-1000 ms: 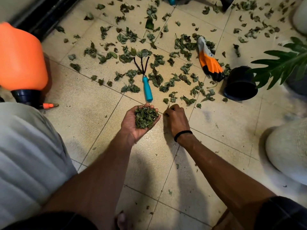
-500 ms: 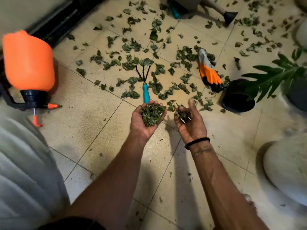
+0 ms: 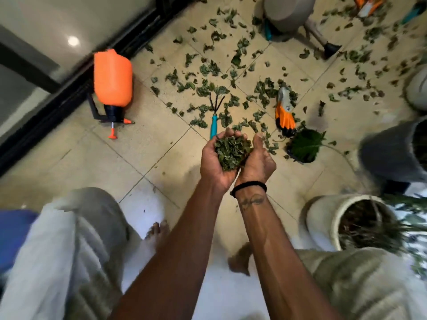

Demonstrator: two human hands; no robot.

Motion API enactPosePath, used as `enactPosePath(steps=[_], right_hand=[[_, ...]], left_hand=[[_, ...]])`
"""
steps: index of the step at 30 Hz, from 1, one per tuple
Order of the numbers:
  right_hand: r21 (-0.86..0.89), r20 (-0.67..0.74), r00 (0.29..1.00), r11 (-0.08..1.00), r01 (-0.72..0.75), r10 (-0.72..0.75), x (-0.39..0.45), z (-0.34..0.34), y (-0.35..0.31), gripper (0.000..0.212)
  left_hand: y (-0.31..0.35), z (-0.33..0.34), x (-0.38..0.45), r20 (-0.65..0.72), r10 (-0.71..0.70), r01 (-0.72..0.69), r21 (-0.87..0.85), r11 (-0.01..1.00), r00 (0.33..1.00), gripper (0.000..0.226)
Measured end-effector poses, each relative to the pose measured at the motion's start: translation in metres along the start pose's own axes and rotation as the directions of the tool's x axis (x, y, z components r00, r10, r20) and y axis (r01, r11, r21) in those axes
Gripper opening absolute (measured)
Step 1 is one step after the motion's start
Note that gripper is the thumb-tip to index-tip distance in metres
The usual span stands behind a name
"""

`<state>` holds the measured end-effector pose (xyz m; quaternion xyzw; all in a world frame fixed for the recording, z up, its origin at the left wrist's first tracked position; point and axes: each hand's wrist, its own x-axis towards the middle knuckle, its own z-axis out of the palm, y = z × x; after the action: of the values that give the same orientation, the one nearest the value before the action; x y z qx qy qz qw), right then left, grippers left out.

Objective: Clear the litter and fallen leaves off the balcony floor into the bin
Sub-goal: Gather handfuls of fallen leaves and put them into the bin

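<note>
Your left hand (image 3: 216,161) and right hand (image 3: 258,162) are cupped together, palms up, fingers curled round a heap of green leaves (image 3: 231,152) held between them above the tiled floor (image 3: 147,153). A black band (image 3: 248,187) circles your right wrist. Just beyond your fingertips a teal-handled hand rake (image 3: 214,120) lies on the tiles, with an orange and grey glove (image 3: 285,112) to its right. Loose fallen leaves (image 3: 208,70) are scattered thickly over the floor past both, none near your feet. An orange sprayer (image 3: 112,84) lies tipped on its side to the left, beside the black door track (image 3: 69,93). At your right stands a pale planter (image 3: 321,215) holding dry stems. No bin is plainly identifiable.
</note>
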<state>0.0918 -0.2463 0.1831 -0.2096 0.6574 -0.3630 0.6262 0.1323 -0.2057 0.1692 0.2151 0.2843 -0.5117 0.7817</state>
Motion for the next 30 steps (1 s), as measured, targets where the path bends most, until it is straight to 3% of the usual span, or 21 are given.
enactPosePath(steps=[4, 8, 13, 16, 22, 26, 30], right_hand=[[-0.149, 0.051, 0.999, 0.989, 0.015, -0.008, -0.105, 0.015, -0.035, 0.030], [-0.290, 0.062, 0.998, 0.956, 0.037, -0.020, -0.223, 0.037, -0.054, 0.040], [-0.518, 0.192, 0.981, 0.849, 0.108, -0.008, -0.353, 0.057, -0.032, 0.035], [-0.613, 0.281, 0.960, 0.770, 0.178, 0.002, -0.411, 0.066, 0.003, 0.034], [-0.808, 0.398, 0.880, 0.553, 0.204, 0.257, -0.503, 0.069, 0.101, 0.035], [-0.883, 0.357, 0.867, 0.429, 0.192, 0.348, -0.558, 0.078, 0.177, 0.034], [-0.913, 0.333, 0.839, 0.369, 0.173, 0.431, -0.584, 0.093, 0.237, 0.027]], left_hand=[[0.037, 0.050, -0.094, -0.059, 0.053, -0.057, -0.071, 0.996, 0.997, 0.020], [0.093, 0.080, -0.198, -0.096, 0.107, -0.120, -0.145, 0.982, 0.990, 0.012], [0.171, 0.081, -0.313, -0.200, 0.160, -0.195, -0.168, 0.966, 0.967, 0.028], [0.211, 0.057, -0.365, -0.247, 0.227, -0.279, -0.204, 0.938, 0.942, 0.035], [0.280, -0.025, -0.445, -0.376, 0.426, -0.535, -0.263, 0.802, 0.823, 0.042], [0.335, -0.093, -0.481, -0.476, 0.439, -0.609, -0.297, 0.736, 0.762, 0.011], [0.382, -0.137, -0.494, -0.612, 0.378, -0.608, -0.219, 0.763, 0.695, 0.012]])
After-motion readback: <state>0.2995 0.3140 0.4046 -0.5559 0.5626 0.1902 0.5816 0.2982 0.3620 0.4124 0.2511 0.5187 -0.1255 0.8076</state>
